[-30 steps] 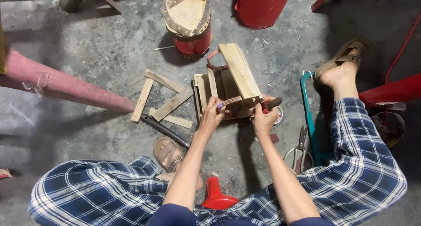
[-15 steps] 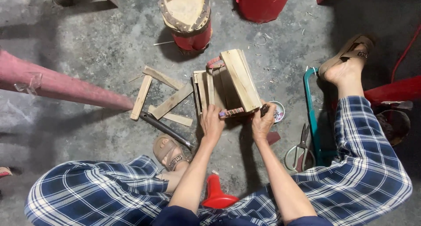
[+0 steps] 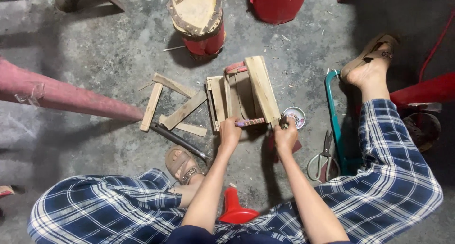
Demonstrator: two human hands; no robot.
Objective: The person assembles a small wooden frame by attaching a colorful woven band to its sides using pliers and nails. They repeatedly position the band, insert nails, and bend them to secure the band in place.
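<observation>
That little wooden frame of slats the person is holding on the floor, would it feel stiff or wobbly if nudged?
The wooden frame probably feels stiff, being flat boards joined together. It looks light, since the left hand steadies its near edge alone. It might tip, as one wide board leans up at an angle.

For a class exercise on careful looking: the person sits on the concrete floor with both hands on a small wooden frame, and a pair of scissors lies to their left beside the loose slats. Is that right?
Not quite. The scissors lie on the person's right, by the teal saw frame, as the head view shows. Both the left hand and right hand are at the wooden frame; the loose slats are on the left.
</observation>
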